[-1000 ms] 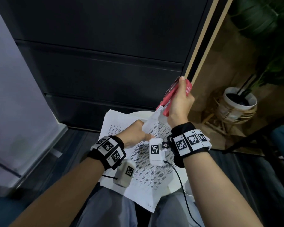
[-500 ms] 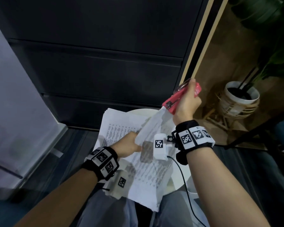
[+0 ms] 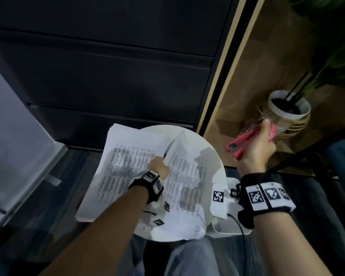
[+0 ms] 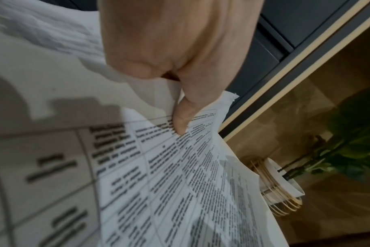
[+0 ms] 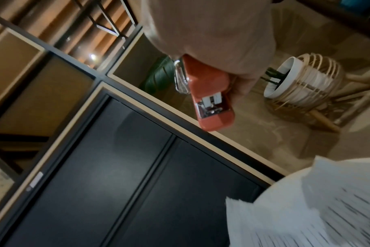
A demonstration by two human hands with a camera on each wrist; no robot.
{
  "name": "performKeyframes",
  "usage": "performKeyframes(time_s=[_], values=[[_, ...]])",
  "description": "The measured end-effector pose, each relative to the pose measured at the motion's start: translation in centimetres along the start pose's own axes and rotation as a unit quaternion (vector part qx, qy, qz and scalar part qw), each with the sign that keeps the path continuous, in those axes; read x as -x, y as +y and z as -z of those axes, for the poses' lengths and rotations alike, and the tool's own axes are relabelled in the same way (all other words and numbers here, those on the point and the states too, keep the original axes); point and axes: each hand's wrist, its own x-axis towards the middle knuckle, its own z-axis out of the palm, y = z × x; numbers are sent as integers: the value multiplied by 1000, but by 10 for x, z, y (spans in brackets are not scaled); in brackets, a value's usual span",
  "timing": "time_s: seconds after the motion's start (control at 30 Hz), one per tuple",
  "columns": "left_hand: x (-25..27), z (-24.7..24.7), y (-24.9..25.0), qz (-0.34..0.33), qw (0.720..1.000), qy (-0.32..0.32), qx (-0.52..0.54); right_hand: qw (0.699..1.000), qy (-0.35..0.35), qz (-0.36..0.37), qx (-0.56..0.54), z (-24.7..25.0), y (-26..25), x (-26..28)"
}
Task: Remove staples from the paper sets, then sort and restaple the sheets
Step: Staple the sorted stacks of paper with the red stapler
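Paper set (image 3: 184, 176): printed sheets held up at their near edge over the right part of the round white table (image 3: 213, 154), the far corner raised and curling.
Paper stack (image 3: 124, 156): lies flat on the left of the table, overhanging its edge; a nudge from the left forearm could likely slide it off.
Left hand (image 3: 159, 168): thumb (image 4: 181, 123) pressed onto the printed face, the other fingers hidden beneath, pinching the set; a one-point pinch may let the loose sheets fan apart or slip out of order.
Torn corner (image 4: 232, 97): ragged where a staple probably sat; further pulling could rip it more.
Right hand (image 3: 257, 148): fingers wrapped round the red stapler (image 3: 245, 143), held in the air well apart from the sheets, off the table's right side.
Stapler risk: its mouth points back toward the table; squeezing it before the sheets are squared would bind them crooked.
Plant pot (image 3: 289, 108): on the floor beyond the right hand; a dropped stapler could strike it.
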Motion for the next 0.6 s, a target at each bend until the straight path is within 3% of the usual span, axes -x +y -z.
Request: performKeyframes(time_s=[0.3,0.5,0.6], values=[[-42,-29,15,-4,1000,27,3,989,-54,-108,83,6,68,2],[-48,-45,16,5,999,21,-24,967,-114,-147,175,-1,98,2],[-47,-34,15,-25,997,33,-59,946,-168,-176,215,-7,111,4]])
